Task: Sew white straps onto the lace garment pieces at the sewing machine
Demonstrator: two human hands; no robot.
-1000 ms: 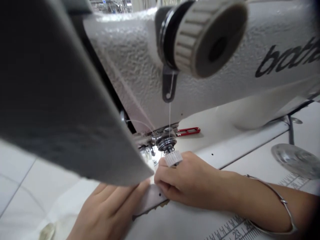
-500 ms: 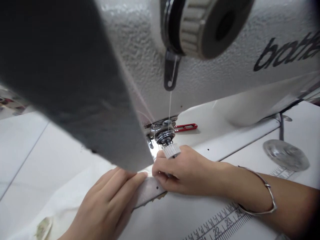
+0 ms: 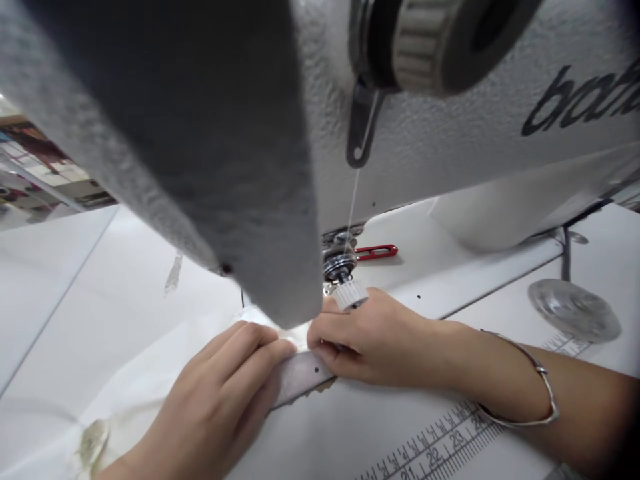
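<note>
Your right hand (image 3: pixel 373 340) is curled shut, its fingertips pinching the edge of the white fabric (image 3: pixel 150 393) just below the machine's head. Your left hand (image 3: pixel 220 393) lies flat with fingers together, pressing the same fabric down onto the bed, its fingertips almost touching those of the right hand. The fabric spreads from under the head toward the lower left, over the table and under your left palm; where it meets the needle is hidden by the grey face of the head.

Between your two hands a metal plate (image 3: pixel 300 375) with a small hole shows on the bed, partly covered by your left fingers. A silver bangle (image 3: pixel 540 393) sits on your right wrist, which rests across a printed ruler scale (image 3: pixel 440 450) on the table (image 3: pixel 65 293).

Just above your right knuckles stands a ribbed white knob (image 3: pixel 350 294) under a stack of shiny tension discs (image 3: pixel 339 261). A thin thread (image 3: pixel 351 200) runs up from there to a dark wire guide (image 3: pixel 361 130) on the body of the sewing machine (image 3: pixel 440 153). A large ribbed handwheel-like dial (image 3: pixel 440 40) juts out near the top. Behind the discs a red clip (image 3: pixel 376 251) lies on the machine bed, and well to the right a round metal disc (image 3: pixel 575 310) sits on the table.
</note>
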